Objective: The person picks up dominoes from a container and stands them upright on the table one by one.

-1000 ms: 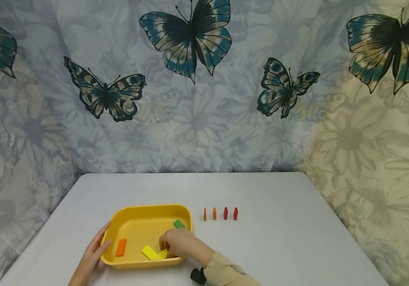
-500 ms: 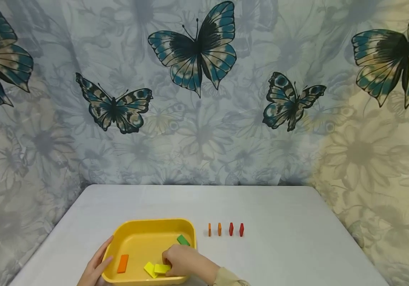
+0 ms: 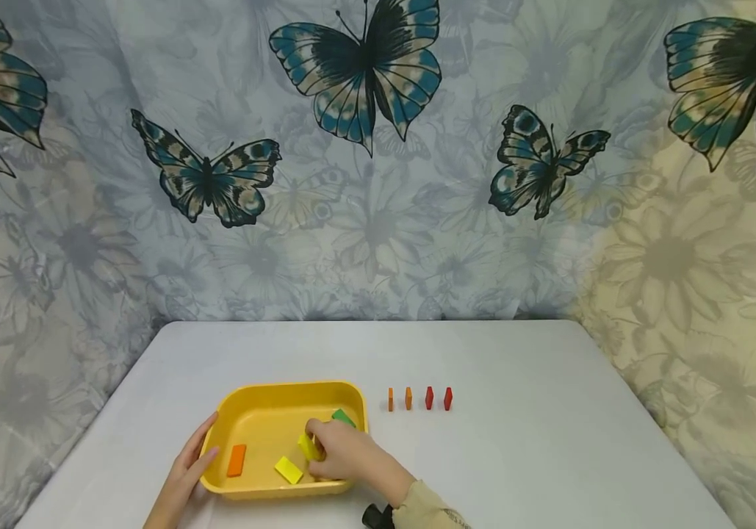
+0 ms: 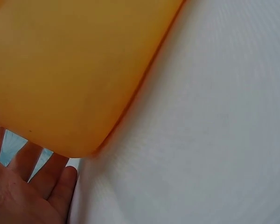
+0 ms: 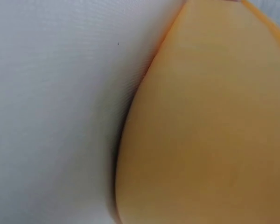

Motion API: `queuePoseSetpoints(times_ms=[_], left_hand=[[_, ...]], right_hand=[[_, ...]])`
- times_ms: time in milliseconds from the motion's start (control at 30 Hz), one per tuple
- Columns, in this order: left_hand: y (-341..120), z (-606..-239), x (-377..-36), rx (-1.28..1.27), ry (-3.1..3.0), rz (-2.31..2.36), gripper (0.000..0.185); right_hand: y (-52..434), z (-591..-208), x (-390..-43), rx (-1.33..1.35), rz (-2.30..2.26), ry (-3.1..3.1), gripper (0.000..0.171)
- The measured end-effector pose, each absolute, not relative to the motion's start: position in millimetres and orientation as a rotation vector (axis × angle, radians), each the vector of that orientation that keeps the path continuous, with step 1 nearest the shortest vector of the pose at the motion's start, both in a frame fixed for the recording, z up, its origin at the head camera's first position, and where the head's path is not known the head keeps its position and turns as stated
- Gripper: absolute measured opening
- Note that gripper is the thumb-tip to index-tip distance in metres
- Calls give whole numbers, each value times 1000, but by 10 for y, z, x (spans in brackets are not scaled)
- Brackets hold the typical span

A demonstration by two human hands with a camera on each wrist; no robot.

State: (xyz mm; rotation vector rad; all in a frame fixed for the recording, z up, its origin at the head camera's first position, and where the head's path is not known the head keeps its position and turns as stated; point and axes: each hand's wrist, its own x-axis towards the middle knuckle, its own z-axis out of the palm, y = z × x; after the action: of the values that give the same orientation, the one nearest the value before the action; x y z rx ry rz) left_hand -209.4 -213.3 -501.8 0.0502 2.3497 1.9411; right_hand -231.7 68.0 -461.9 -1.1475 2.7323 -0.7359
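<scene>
Head view: the right grip [image 3: 347,450] is clamped on a yellow block [image 3: 307,447], partly hidden by fingers, within the outline of a smooth, round-cornered yellow tray [image 3: 272,415]. The block's visible face is flat and bright.

Left wrist view: the left grip [image 4: 28,191], cut off, has straight, parted fingers at the tray.

Right wrist view: the tray wall, cropped, curves above the white bench [image 5: 46,116].

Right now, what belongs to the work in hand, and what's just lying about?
Likely the job:
yellow tray, held by the left hand
yellow block, pinched by the right hand
second yellow block, orange block, green block inside
two upright orange blocks, two upright red blocks beside the tray

Likely just surroundings:
white table
butterfly-print wall covering
black device by the sleeve
</scene>
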Motion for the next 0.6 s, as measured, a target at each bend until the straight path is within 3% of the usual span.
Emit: queuePoseSetpoints(times_ms=[133,300,467,600], left_hand=[[-2170,-4974,-2147,123,2372,1964,57],[-2131,-4965,-2254,229,2416,1968,55],[-2136,-4995,-2210,219,2442,1965,54],[-2162,-5007,-2096,184,2413,1956,55]], right_hand=[[681,-4566,-2395,-1292,-823,2749,45],[765,-4525,-2469,-1384,-1070,2691,39],[933,-4539,-2439,-1366,-1751,2305,46],[1220,-4454,-2355,-1330,-1978,2298,48]])
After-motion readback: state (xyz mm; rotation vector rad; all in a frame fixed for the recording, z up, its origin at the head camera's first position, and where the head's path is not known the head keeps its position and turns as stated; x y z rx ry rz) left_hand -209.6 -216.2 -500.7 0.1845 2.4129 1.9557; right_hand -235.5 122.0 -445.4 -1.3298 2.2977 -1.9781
